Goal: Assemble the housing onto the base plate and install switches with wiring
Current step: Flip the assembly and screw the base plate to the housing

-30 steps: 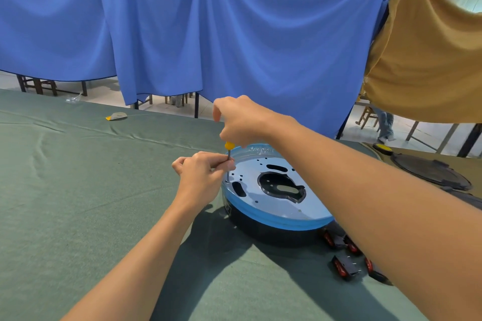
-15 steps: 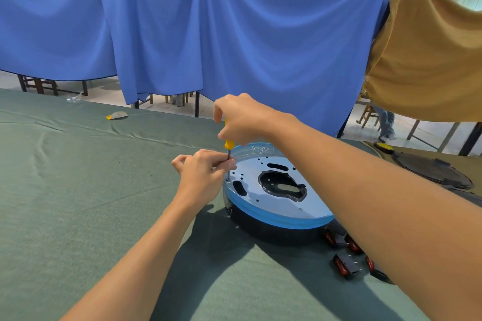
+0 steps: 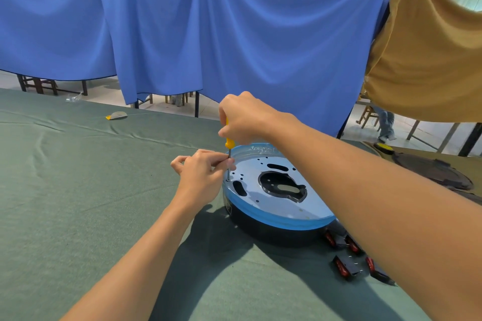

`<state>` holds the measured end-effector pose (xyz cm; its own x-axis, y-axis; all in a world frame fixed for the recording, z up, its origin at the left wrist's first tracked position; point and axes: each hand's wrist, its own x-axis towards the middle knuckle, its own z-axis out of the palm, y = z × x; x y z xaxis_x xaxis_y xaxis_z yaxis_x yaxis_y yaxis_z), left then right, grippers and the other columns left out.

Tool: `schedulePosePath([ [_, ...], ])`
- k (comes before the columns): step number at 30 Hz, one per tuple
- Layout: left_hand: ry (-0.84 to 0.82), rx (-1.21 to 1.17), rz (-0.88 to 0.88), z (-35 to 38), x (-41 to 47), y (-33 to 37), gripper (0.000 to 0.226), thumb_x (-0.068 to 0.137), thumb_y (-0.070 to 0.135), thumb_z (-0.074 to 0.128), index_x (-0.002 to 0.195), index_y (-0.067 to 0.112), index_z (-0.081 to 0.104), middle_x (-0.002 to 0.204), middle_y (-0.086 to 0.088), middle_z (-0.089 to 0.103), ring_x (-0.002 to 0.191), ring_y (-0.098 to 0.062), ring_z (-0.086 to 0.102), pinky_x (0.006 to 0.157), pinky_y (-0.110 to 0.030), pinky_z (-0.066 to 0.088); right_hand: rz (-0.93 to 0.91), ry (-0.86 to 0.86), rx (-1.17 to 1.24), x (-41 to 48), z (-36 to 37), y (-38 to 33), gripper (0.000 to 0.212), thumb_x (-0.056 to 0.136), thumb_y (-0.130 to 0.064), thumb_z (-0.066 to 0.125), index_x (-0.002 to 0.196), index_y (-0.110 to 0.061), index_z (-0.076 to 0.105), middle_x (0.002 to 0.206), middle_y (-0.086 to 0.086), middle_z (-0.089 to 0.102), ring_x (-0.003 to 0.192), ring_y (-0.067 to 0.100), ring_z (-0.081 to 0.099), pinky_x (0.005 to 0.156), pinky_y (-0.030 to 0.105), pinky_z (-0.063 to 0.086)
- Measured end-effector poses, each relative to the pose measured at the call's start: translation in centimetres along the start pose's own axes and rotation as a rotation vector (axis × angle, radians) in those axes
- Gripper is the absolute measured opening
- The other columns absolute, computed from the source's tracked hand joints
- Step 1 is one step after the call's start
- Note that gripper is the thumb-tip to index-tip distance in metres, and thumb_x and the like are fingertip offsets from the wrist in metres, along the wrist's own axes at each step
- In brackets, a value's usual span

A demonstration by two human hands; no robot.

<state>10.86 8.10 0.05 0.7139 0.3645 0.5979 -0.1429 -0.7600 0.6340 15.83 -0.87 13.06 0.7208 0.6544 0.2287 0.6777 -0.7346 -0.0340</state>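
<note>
A round black housing (image 3: 273, 232) lies on the green cloth, topped by a blue-filmed base plate (image 3: 281, 206) with holes and a large central cutout. My right hand (image 3: 245, 118) grips the yellow handle of a screwdriver (image 3: 228, 143) held upright over the plate's left rim. Its tip sits at a screw (image 3: 227, 180) in a rim hole. My left hand (image 3: 202, 174) pinches the metal shaft just above the tip. Several black rocker switches with red faces (image 3: 345, 267) lie on the cloth to the right of the housing, partly hidden by my right forearm.
The green cloth table (image 3: 78, 203) stretches left and toward me. A small yellow-and-grey scrap (image 3: 116, 115) lies far left. Dark round parts (image 3: 433, 172) and a yellow item (image 3: 383, 147) sit at the far right. Blue and tan cloths hang behind.
My right hand has shifted slightly on the handle, as in turning the screwdriver. My left hand and the housing stay where they were.
</note>
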Motion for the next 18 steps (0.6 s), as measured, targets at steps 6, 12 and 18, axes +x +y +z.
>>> schedulePosePath([
  [6, 0.046, -0.027, 0.012, 0.2, -0.1, -0.1, 0.011, 0.086, 0.034, 0.071, 0.088, 0.025, 0.077, 0.076, 0.025, 0.063, 0.099, -0.005, 0.054, 0.095, -0.043, 0.024, 0.078, 0.070, -0.121, -0.2, 0.4, 0.2, 0.035, 0.092, -0.029, 0.055, 0.068, -0.019, 0.031, 0.074, 0.000, 0.036, 0.059, 0.017, 0.035, 0.050, 0.031, 0.023],
  [12, -0.001, -0.022, -0.002, 0.1, 0.0, 0.0, 0.019, 0.092, 0.030, 0.064, 0.077, 0.026, 0.077, 0.079, 0.007, 0.073, 0.091, -0.003, 0.054, 0.075, -0.036, 0.013, -0.035, -0.050, -0.002, -0.3, -0.5, -0.3, 0.003, 0.085, -0.013, 0.054, 0.083, -0.014, 0.052, 0.087, 0.004, 0.048, 0.063, 0.023, 0.058, 0.061, 0.035, 0.050],
  [18, 0.014, -0.042, 0.012, 0.0, -0.1, 0.1, 0.011, 0.088, 0.033, 0.068, 0.093, 0.028, 0.076, 0.079, 0.027, 0.062, 0.101, -0.003, 0.053, 0.090, -0.041, 0.021, 0.053, 0.073, -0.078, -0.5, 0.4, 0.8, 0.042, 0.096, -0.032, 0.054, 0.066, -0.017, 0.030, 0.073, 0.002, 0.034, 0.059, 0.020, 0.034, 0.049, 0.030, 0.026],
])
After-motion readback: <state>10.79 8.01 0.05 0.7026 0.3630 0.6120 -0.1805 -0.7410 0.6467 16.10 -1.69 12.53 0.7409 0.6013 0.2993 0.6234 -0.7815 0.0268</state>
